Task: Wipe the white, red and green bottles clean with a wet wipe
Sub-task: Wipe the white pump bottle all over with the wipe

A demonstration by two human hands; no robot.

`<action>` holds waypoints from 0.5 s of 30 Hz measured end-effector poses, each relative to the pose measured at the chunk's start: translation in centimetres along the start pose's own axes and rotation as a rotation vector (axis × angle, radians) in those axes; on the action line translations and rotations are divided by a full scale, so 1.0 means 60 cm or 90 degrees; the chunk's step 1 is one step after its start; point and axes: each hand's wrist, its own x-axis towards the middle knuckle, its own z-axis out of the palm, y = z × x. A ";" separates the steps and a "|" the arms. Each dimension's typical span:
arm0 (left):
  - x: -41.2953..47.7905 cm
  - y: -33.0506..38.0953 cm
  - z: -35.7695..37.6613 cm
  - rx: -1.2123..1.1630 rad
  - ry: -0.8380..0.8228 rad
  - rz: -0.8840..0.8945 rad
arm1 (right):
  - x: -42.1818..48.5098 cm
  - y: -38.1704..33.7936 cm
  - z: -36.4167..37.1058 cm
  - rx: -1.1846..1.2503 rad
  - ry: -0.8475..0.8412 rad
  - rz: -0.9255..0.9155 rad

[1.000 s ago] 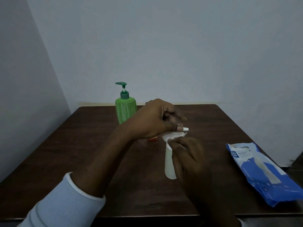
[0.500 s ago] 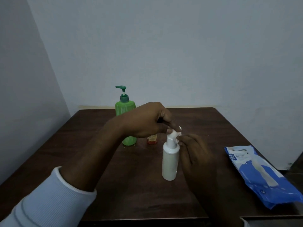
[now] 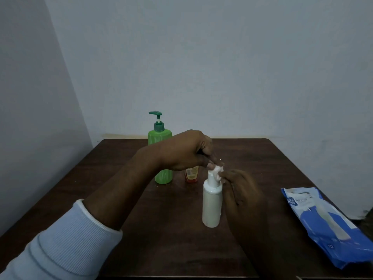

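**Head view: wet wipe on the white bottle's pump top**

My white bottle stands upright on the brown table, about midway between the far and near edges and a little right of centre. A bunched wet wipe sits against its pump head. My left hand reaches across from the left and pinches that wipe between thumb and fingertips. My right hand is just beside the bottle, its fingertips touching the wipe. I cannot tell whether it grips anything.

Behind my left hand, toward the far edge, stands the green pump bottle. The small red bottle is just to its right, and both are partly hidden. A blue wipes pack lies along the right edge.
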 end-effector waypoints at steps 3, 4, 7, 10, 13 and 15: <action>0.001 -0.002 -0.003 0.018 -0.014 -0.007 | 0.002 0.001 -0.001 -0.001 0.003 0.002; 0.003 -0.001 -0.002 0.022 -0.015 -0.008 | 0.003 -0.001 -0.002 0.000 0.002 0.005; 0.004 0.003 -0.001 0.001 -0.010 -0.010 | 0.003 -0.008 -0.007 -0.002 -0.008 0.009; 0.001 0.001 -0.001 -0.012 -0.001 0.008 | -0.001 -0.011 -0.010 -0.028 -0.030 0.006; 0.000 -0.004 0.000 -0.013 0.009 0.013 | 0.000 -0.020 -0.009 -0.020 -0.018 0.015; 0.000 -0.006 -0.001 -0.018 0.017 -0.002 | 0.005 -0.030 -0.009 -0.018 -0.011 -0.001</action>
